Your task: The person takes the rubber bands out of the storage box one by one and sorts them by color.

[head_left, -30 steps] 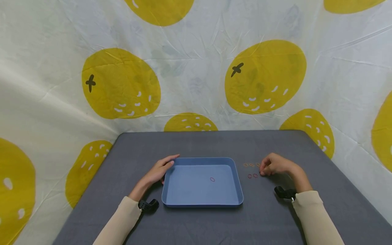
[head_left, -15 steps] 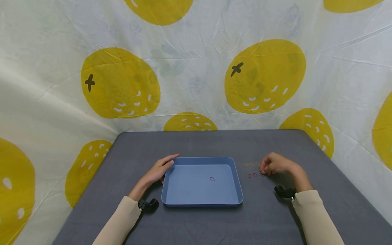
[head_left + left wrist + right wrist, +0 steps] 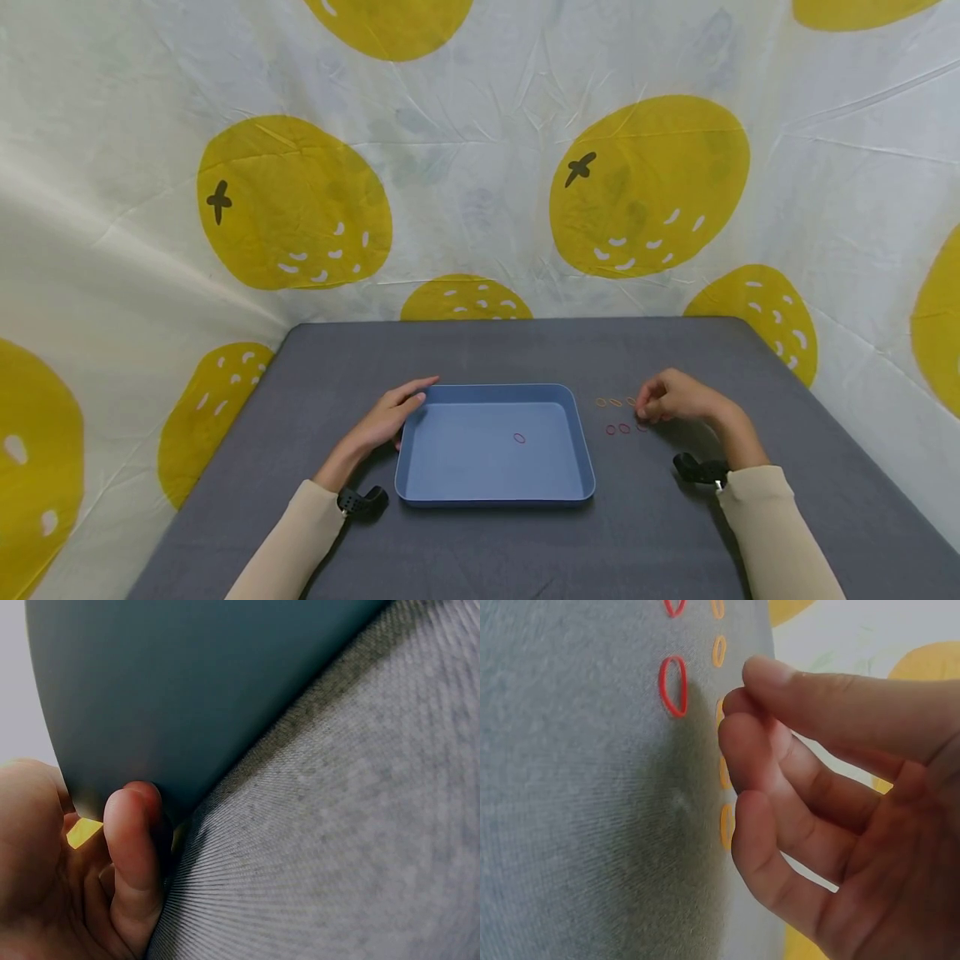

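My left hand (image 3: 386, 418) holds the far left corner of a blue rectangular tray (image 3: 491, 502). In the left wrist view, bent fingers (image 3: 133, 840) press against the tray's outer wall (image 3: 187, 690). A single red rubber band (image 3: 519, 437) lies inside the tray. Just above the table, right of the tray, my right hand (image 3: 673, 397) hovers with loosely bent fingers and nothing visible between them. Below its fingertips lies a red rubber band (image 3: 673, 686), the rightmost of a red row. Behind it runs a row of orange rubber bands (image 3: 615, 402), partly hidden by the hand.
A grey cloth-covered table (image 3: 480, 554) carries everything. White fabric with yellow fruit prints (image 3: 648, 187) hangs around its back and sides. Black camera mounts (image 3: 363, 502) sit on both wrists, low over the tabletop.
The right hand has risen slightly from the red row, and a red rubber band now shows on the table beneath its fingertips. The left hand and tray have stayed put.
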`<state>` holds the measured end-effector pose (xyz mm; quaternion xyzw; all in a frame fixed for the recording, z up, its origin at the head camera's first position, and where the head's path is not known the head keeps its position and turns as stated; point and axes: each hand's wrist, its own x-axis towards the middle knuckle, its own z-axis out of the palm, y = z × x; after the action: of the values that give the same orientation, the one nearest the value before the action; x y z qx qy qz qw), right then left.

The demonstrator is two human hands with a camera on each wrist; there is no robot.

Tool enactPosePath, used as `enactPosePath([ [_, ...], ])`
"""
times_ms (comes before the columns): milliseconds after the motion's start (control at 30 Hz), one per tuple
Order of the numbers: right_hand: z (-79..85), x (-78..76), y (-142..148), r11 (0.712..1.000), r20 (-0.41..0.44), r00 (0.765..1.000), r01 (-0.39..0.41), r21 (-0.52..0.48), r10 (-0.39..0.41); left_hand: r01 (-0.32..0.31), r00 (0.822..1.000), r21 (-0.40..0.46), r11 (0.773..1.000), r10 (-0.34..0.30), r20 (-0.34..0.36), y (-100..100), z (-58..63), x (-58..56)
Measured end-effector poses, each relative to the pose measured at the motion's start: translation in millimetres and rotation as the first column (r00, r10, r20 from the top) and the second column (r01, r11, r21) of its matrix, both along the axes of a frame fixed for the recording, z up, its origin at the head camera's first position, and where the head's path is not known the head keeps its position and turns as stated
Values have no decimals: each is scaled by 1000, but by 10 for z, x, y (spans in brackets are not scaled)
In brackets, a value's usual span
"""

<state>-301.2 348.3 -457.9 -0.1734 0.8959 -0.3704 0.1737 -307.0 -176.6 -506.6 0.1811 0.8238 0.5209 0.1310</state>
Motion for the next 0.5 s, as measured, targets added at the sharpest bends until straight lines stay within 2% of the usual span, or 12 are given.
enactPosePath([
  [500, 112, 17, -103, 999, -65, 998, -8, -33, 6, 3, 1000, 0, 1000, -3, -6, -3, 4, 10],
])
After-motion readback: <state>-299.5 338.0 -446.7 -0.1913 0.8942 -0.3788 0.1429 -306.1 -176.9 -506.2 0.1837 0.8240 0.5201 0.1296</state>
